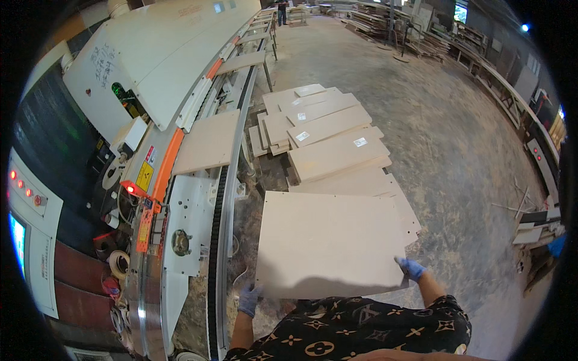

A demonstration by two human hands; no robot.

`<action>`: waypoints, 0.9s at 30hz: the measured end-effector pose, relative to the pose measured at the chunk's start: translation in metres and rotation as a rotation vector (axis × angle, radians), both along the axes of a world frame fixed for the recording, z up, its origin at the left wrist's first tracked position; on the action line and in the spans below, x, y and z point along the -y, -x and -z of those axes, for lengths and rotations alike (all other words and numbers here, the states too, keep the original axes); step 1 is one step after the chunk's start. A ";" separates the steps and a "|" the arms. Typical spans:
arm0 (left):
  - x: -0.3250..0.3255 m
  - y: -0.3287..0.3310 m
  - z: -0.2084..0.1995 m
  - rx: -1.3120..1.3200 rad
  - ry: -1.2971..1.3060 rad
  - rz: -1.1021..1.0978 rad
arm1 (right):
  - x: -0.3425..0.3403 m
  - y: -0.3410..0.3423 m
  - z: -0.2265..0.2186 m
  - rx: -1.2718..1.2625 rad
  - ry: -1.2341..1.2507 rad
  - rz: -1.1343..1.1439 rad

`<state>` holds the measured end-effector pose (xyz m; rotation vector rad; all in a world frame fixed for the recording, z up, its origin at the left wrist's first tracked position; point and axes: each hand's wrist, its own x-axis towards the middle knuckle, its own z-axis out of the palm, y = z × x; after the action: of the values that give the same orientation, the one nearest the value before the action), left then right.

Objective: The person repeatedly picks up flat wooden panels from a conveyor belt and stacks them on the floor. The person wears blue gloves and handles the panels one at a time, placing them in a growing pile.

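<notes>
While your left hand [248, 301] and right hand [411, 268] grip the pale rectangular panel [330, 243] by its near corners, fingers closed on the edges, it's right of the edge-banding machine [189, 210].

Far ahead of you stands a person [282, 12] in dark clothing, while timber stacks [368, 23], a bright window [460, 13] and scrap pieces [528, 235] lie toward your right.
</notes>
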<state>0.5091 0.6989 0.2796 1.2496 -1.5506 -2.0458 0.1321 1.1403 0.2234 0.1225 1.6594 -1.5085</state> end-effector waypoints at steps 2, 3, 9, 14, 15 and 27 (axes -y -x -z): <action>0.001 -0.018 -0.010 -0.032 -0.009 -0.030 | 0.040 -0.005 0.008 0.071 -0.047 0.310; 0.005 -0.029 -0.016 -0.017 0.004 -0.061 | 0.055 -0.015 0.009 -0.064 -0.175 0.348; 0.040 -0.121 -0.010 -0.255 0.068 -0.297 | 0.149 -0.083 -0.015 -0.046 0.083 0.422; 0.076 -0.198 0.013 -0.275 -0.094 -0.653 | 0.228 -0.133 -0.012 -0.079 0.210 0.372; 0.077 -0.210 0.009 -0.284 -0.048 -0.709 | 0.243 -0.145 -0.009 -0.001 0.181 0.371; 0.118 -0.297 0.031 -0.524 -0.175 -1.109 | 0.341 -0.258 -0.016 0.138 0.264 -0.206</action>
<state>0.8060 0.5807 0.2490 1.0972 -0.2790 -1.5275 0.3904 0.7991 0.2392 -0.0834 1.3094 -1.5096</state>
